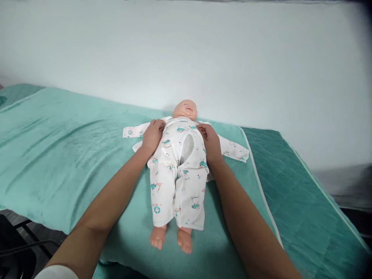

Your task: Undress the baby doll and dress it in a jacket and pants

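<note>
A baby doll (185, 109) lies on its back on a green towel (72, 155), head toward the wall. It wears white printed trousers (177, 186) pulled up high, with an open slit at the crotch. A white printed top (232, 149) lies spread under it, sleeves out to both sides. My left hand (152, 135) grips the trousers' waistband at the doll's left-side edge in view. My right hand (209, 140) grips the waistband on the other side. The doll's bare feet (171, 238) stick out near me.
The towel covers a table topped by a quilted green mat (290, 186) that shows at the right. A white wall (203, 58) stands close behind the doll. A dark chair frame (20, 240) shows below the table's left edge.
</note>
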Tool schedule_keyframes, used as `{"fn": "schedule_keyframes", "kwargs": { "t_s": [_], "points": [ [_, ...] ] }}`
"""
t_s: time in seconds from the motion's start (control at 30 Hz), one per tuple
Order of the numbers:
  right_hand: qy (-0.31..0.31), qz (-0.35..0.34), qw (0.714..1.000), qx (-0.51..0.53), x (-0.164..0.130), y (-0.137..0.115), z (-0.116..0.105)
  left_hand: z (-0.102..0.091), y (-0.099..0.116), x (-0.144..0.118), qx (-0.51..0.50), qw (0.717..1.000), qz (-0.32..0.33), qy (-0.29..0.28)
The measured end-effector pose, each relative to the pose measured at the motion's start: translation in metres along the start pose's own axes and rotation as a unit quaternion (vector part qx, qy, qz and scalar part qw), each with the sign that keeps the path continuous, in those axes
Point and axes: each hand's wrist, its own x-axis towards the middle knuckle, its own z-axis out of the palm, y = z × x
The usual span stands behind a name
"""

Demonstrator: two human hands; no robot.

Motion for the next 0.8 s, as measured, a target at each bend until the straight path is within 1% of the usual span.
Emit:
{"fn": "schedule_keyframes", "kwargs": {
  "t_s": [0.13,0.27,0.4,0.5,0.6,0.7,0.8],
  "points": [
    [0.012,0.016,1.000,0.013,-0.015,0.000,-0.002,-0.001,-0.007,-0.005,-0.042,0.999,0.016,-0.002],
    [0.043,0.030,0.999,0.005,-0.033,0.003,-0.003,-0.004,-0.009,-0.013,-0.077,0.997,0.011,0.006],
    [0.075,0.084,0.994,0.003,-0.048,0.004,-0.003,-0.010,-0.007,-0.024,-0.078,0.996,0.024,-0.032],
    [0.059,0.146,0.987,0.018,-0.056,0.000,-0.004,-0.015,-0.008,-0.031,-0.071,0.996,0.004,-0.061],
    [0.036,0.193,0.980,0.035,-0.061,-0.005,-0.006,-0.017,-0.009,-0.034,-0.015,0.996,0.023,-0.086],
    [0.019,0.199,0.980,0.020,-0.063,-0.008,-0.008,-0.017,-0.010,-0.035,0.014,0.994,0.042,-0.099],
    [-0.005,0.193,0.981,0.012,-0.063,-0.010,-0.010,-0.018,-0.010,-0.035,-0.020,0.994,0.045,-0.096]
  ]
}}
